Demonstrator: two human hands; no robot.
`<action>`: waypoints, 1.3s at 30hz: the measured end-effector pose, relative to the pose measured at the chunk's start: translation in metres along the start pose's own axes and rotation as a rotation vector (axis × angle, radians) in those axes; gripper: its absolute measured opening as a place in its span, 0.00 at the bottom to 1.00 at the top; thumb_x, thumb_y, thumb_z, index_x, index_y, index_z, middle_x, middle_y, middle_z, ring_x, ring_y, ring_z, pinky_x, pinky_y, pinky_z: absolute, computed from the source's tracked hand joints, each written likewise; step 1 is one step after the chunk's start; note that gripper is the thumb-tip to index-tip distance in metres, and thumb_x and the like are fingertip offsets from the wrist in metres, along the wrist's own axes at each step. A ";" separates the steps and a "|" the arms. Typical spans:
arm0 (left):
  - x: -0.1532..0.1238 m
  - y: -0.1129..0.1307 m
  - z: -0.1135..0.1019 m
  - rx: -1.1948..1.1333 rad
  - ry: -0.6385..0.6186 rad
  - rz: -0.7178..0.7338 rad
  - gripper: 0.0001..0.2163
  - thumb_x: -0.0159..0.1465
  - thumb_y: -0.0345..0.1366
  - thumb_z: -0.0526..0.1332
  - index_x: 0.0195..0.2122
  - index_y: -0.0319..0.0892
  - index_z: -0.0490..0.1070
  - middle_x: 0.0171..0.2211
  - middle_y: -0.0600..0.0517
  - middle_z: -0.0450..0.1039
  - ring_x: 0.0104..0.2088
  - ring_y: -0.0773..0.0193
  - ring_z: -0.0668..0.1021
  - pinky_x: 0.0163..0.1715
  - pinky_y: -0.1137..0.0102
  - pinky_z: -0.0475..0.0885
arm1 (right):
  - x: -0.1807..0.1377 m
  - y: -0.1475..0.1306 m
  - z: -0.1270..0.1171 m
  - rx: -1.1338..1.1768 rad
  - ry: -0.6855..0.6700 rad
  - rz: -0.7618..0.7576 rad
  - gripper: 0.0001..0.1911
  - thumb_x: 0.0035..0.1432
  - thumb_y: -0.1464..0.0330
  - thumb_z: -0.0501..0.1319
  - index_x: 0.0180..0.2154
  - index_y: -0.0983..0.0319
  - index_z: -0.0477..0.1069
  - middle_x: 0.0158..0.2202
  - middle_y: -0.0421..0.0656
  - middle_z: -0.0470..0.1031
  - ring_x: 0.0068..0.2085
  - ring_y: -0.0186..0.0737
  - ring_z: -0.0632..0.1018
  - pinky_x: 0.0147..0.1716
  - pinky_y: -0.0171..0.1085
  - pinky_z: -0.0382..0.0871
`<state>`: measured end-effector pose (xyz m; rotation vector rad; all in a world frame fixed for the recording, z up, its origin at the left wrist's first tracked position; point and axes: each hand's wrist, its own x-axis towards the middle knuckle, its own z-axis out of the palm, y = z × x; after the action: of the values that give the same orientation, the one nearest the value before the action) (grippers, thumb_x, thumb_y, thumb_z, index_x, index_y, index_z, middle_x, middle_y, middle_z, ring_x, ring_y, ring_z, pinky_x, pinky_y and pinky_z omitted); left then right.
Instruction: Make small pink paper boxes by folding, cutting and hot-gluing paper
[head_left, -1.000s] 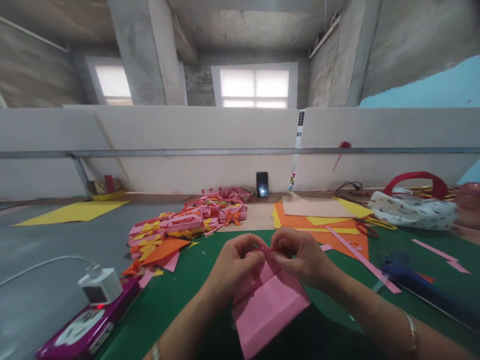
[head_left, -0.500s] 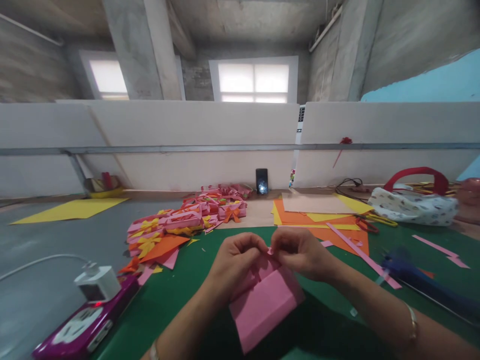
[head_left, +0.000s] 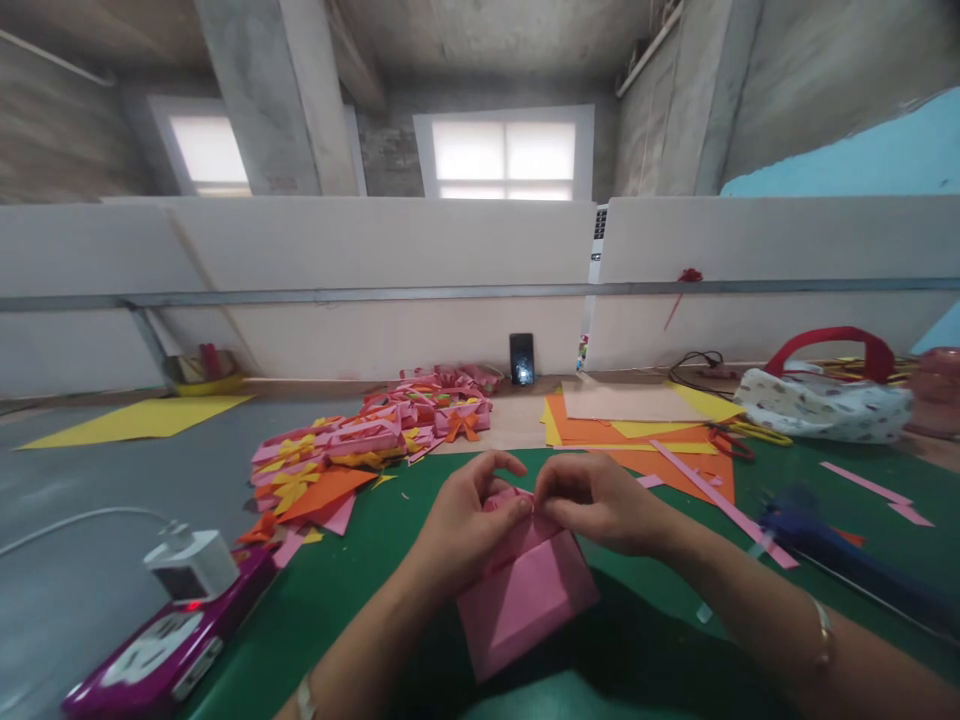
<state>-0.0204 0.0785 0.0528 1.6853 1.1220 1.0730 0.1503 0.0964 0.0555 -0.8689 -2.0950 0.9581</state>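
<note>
A folded pink paper piece (head_left: pixel 525 605), shaped like a small bag or envelope, hangs tilted between my hands above the green mat (head_left: pixel 645 640). My left hand (head_left: pixel 472 520) grips its upper left edge, the thumb pressed on the front and the index finger curled above. At the top edge, my right hand (head_left: pixel 600 500) pinches the paper between thumb and fingertips. Both sets of fingertips nearly meet there, and they hide the details of the fold.
A heap of pink paper pieces with bows (head_left: pixel 375 430) lies at left. Orange sheets (head_left: pixel 705 475), scissors (head_left: pixel 731 443) and a blue glue gun (head_left: pixel 840 560) are at right. A purple power strip (head_left: pixel 172 640) with a charger sits front left. A phone (head_left: pixel 522 358) leans at the back.
My left index finger has lifted and straightened somewhat from the paper's top. The pink paper has risen slightly at its lower end, and my right hand still pinches near the top.
</note>
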 end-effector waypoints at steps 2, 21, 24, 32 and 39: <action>0.000 0.001 0.000 0.003 -0.021 0.003 0.10 0.53 0.35 0.60 0.36 0.41 0.64 0.19 0.61 0.61 0.18 0.73 0.62 0.18 0.77 0.57 | 0.002 -0.002 -0.001 0.064 0.026 0.049 0.03 0.52 0.74 0.55 0.31 0.64 0.67 0.26 0.39 0.69 0.27 0.32 0.70 0.26 0.31 0.64; 0.001 0.002 0.000 0.113 -0.024 -0.024 0.10 0.55 0.39 0.58 0.30 0.37 0.72 0.24 0.52 0.70 0.26 0.67 0.68 0.24 0.74 0.61 | 0.003 0.004 0.004 -0.061 0.148 0.132 0.07 0.49 0.69 0.60 0.23 0.66 0.72 0.19 0.39 0.69 0.23 0.30 0.67 0.20 0.29 0.57; 0.002 -0.001 0.001 0.027 -0.003 -0.053 0.10 0.54 0.39 0.58 0.27 0.37 0.72 0.21 0.53 0.68 0.23 0.68 0.66 0.22 0.75 0.59 | 0.002 0.002 0.006 -0.176 0.157 0.064 0.08 0.49 0.69 0.59 0.22 0.65 0.73 0.17 0.37 0.67 0.22 0.30 0.65 0.19 0.29 0.55; 0.001 -0.003 0.004 -0.048 -0.011 -0.096 0.11 0.52 0.39 0.60 0.19 0.38 0.67 0.17 0.57 0.60 0.20 0.72 0.60 0.18 0.77 0.53 | 0.000 -0.005 0.007 -0.260 0.147 0.051 0.11 0.48 0.70 0.58 0.17 0.64 0.68 0.15 0.35 0.60 0.20 0.28 0.62 0.17 0.29 0.51; 0.005 -0.004 0.001 -0.193 0.005 -0.140 0.14 0.54 0.46 0.58 0.27 0.38 0.70 0.22 0.54 0.67 0.23 0.69 0.67 0.21 0.76 0.60 | 0.001 0.000 0.006 -0.185 0.124 0.087 0.10 0.49 0.71 0.56 0.18 0.64 0.68 0.15 0.35 0.61 0.20 0.29 0.64 0.18 0.29 0.52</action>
<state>-0.0198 0.0840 0.0494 1.4336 1.0863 1.0611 0.1446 0.0952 0.0528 -1.0924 -2.0759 0.7417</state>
